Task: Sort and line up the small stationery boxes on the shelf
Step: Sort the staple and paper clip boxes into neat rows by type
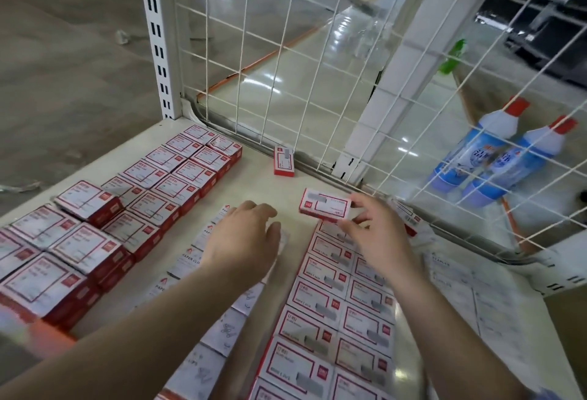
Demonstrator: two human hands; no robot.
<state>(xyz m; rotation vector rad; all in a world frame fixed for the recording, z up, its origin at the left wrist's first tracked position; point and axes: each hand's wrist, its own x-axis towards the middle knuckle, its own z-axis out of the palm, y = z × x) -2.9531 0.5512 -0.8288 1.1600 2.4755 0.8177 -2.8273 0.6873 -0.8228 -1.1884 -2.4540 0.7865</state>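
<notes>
My right hand [378,234] pinches a small red-and-white staple box [324,204] just above the far end of two lined-up rows of the same boxes [336,320]. My left hand [243,237] rests with relaxed fingers on a row of white paper-clip boxes [203,358]; what lies under the palm is hidden. On the left, larger red-and-white boxes [149,190] stand in rows on the white shelf [263,186]. One lone staple box [283,160] lies near the back edge.
A white wire grid [317,50] closes the shelf's back and right side. Two blue-and-white bottles with red caps [495,158] hang behind the grid at right. Flat white packets [476,291] lie on the shelf's right part. A slotted upright post [157,37] stands at the back left.
</notes>
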